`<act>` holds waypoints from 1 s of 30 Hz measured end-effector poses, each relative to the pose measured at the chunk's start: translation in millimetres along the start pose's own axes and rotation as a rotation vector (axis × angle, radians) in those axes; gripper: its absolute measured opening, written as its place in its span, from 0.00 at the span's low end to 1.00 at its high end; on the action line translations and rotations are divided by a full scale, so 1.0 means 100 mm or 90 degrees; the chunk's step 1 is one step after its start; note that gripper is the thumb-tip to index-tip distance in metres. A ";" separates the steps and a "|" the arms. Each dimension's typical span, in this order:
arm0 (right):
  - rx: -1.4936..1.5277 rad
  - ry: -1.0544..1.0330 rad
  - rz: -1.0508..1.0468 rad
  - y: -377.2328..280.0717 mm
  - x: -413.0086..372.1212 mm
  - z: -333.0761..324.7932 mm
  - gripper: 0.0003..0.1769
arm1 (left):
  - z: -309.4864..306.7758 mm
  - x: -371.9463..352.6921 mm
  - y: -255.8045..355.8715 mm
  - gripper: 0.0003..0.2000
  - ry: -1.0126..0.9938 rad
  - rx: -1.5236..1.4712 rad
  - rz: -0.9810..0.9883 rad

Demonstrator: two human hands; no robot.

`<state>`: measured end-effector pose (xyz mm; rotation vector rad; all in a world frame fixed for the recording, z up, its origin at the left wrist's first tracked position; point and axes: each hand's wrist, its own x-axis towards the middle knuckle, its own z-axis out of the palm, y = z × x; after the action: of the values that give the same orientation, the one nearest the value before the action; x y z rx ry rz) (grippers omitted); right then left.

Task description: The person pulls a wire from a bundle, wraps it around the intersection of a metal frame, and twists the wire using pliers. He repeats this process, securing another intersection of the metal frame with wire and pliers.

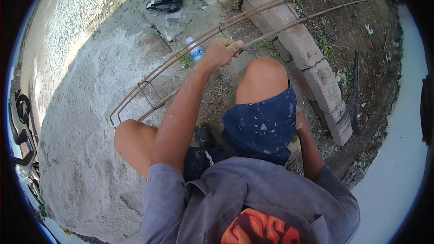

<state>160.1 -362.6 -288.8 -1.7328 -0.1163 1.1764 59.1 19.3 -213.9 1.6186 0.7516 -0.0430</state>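
A long, narrow rebar frame (181,53) of thin rusty rods joined by small cross ties stretches from the left knee to the upper right. My left hand (221,53) is closed around its nearer rod, close to the middle. The frame's right part passes over a row of concrete blocks (289,25). My right hand (299,119) is low beside the right thigh, mostly hidden behind the leg and shorts, so its fingers cannot be made out.
A grey sand heap (86,153) fills the left side. A black plastic bag (166,0) and a plastic bottle (195,49) lie ahead. Thin dark wires (356,90) lie right of the blocks, near a pale wall (402,153). Parked motorbikes (25,140) stand far left.
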 end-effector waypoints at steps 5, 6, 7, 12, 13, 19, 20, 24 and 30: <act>-0.028 0.086 -0.158 -0.99 -0.97 -0.08 0.43 | -0.06 0.08 -0.13 0.22 -0.031 -0.013 -0.002; -0.027 0.043 -0.235 -1.22 -1.13 -0.02 0.43 | -0.07 0.08 -0.12 0.22 -0.026 -0.013 0.008; -0.025 0.000 -0.312 -1.43 -1.30 0.05 0.44 | -0.07 0.06 -0.11 0.23 -0.022 -0.012 0.018; -0.325 0.007 -0.170 -2.68 -1.83 0.79 0.42 | -0.10 0.04 -0.12 0.23 -0.028 -0.017 0.034; -0.398 -0.009 -0.134 -2.79 -1.74 0.93 0.41 | -0.10 0.05 -0.13 0.23 -0.027 -0.019 0.045; -0.838 -0.185 -0.037 -2.95 -0.59 1.27 0.36 | -0.09 0.10 -0.19 0.23 -0.021 -0.016 0.074; -0.844 -0.188 0.010 -2.93 -0.44 1.31 0.36 | -0.10 0.10 -0.18 0.22 -0.020 -0.020 0.075; -0.793 -0.187 0.145 -2.83 -0.18 1.45 0.37 | -0.11 0.07 -0.15 0.22 -0.009 -0.021 0.083; -0.689 -0.186 0.082 -2.63 -0.08 1.35 0.38 | -0.11 0.06 -0.13 0.24 -0.001 0.005 0.093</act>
<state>164.7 -145.9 -88.1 -2.4745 -0.9789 1.6017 52.8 31.7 -225.6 1.6758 0.6305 0.0577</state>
